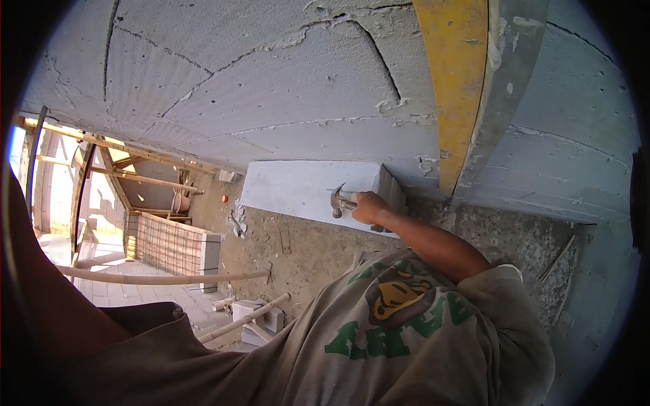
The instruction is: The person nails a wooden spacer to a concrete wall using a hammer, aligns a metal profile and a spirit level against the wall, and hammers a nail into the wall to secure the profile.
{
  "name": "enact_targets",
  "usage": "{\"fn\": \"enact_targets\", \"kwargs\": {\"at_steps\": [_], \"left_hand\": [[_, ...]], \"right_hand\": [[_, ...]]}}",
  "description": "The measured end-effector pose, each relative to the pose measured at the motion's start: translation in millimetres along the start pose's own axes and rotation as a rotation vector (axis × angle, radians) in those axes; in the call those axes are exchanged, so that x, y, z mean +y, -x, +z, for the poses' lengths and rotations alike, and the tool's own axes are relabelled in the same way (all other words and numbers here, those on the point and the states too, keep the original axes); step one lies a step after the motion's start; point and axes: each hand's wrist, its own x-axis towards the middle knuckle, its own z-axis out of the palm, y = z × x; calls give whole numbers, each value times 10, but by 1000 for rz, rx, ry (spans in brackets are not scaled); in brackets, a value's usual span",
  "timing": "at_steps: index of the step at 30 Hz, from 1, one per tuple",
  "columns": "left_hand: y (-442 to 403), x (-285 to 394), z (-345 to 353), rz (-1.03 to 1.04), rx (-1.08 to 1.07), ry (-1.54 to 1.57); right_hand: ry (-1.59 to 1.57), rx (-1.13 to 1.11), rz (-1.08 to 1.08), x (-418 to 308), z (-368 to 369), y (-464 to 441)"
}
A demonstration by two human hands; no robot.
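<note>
My right hand point(369, 207) is closed round the handle of a claw hammer point(338, 201). The hammer's metal head is over the near part of a long pale block point(291, 186), towards its right end. The block lies beside the foot of the grey wall point(284, 88); whether the hammer head touches it, I cannot tell. At the left edge my left upper arm shows dark and raised, and its hand is outside the view.
A yellow board point(460, 88) and a grey strip stand against the wall. Rubble point(237, 220) lies on the concrete floor point(271, 237). Bamboo poles point(162, 276), smaller blocks point(258, 317) and a mesh-covered low wall point(166, 245) are at left.
</note>
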Motion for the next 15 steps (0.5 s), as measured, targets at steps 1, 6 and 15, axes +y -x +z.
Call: {"fn": "enact_targets", "kwargs": {"at_steps": [1, 6, 15], "left_hand": [[-1, -8, 6, 2, -5, -3], [23, -25, 33, 8, -31, -19], [18, 37, -179, 44, 50, -6]], "right_hand": [[46, 9, -16, -24, 137, -127], [118, -10, -26, -312, 435, -399], [552, 367, -220, 80, 446, -629]]}}
